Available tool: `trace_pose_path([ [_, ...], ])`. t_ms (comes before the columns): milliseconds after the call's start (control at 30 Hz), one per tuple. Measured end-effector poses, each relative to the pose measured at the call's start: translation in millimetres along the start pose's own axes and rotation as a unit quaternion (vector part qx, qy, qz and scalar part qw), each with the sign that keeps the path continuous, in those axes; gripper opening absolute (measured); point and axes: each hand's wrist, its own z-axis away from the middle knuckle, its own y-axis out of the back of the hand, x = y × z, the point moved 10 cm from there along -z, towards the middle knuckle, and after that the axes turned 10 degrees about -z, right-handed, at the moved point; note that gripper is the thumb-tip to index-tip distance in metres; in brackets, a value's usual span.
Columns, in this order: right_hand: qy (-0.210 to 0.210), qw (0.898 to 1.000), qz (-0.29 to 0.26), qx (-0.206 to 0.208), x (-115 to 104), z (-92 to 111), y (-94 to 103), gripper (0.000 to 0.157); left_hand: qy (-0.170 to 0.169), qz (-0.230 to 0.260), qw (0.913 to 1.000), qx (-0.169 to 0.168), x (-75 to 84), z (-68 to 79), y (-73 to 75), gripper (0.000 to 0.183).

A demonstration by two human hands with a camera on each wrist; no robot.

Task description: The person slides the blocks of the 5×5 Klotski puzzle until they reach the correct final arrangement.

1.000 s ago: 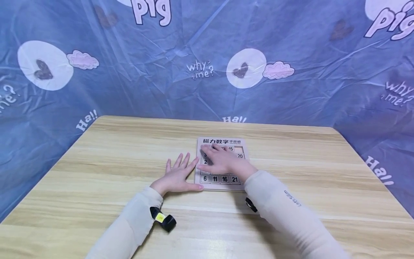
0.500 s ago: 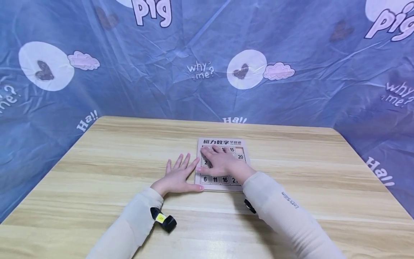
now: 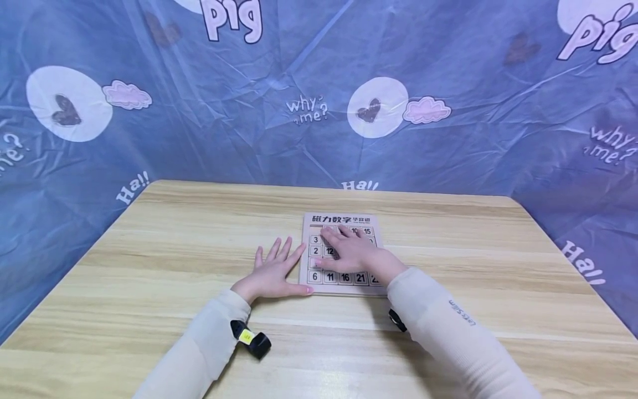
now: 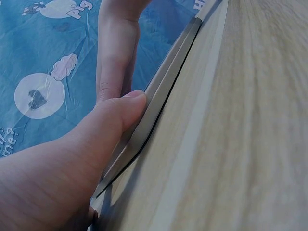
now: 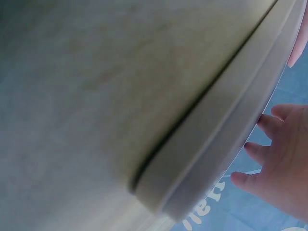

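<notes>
A flat sliding number puzzle (image 3: 344, 288) with a pale frame, numbered square tiles and dark Chinese lettering along its top lies mid-table in the head view. At its left edge is my left hand (image 3: 271, 279), fingers spread, the thumb (image 4: 129, 106) resting on the frame's near left corner. My right hand (image 3: 353, 254) lies over the tiles with fingers spread, fingertips at the top row, hiding several numbers. An uncovered gap (image 3: 316, 226) shows at the top row's left end. Tiles 10 and 15 (image 3: 367, 231) stand at that row's right end.
The puzzle rests on a light wood-grain table (image 3: 149, 266). Behind the table hangs a blue printed cloth (image 3: 239, 127). A black strap device (image 3: 251, 339) sits on the left wrist, over a pale sleeve (image 3: 194, 354).
The gap in the top row has gone from its right end to its left end. Tiles 10 and 15 have slid right, and my right hand has shifted right. My left hand stays put.
</notes>
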Motion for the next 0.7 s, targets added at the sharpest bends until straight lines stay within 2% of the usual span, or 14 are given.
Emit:
trace_pose_path([
  [333, 0.01, 1.0, -0.007, -0.001, -6.8, 8.1, -0.2, 0.079, -0.001, -0.002, 1.0, 0.002, -0.2, 0.8, 0.1, 0.097],
  [500, 0.044, 0.999, -0.011, -0.002, -21.4, 23.3, 1.3, 0.077, -0.001, -0.005, 1.0, 0.004, -1.3, 0.5, 0.1, 0.098],
  [700, 0.104, 0.994, -0.004, -0.014, -44.5, 51.7, -5.5, 0.076, 0.0, -0.002, 1.0, 0.001, -1.6, 0.2, -0.4, 0.098],
])
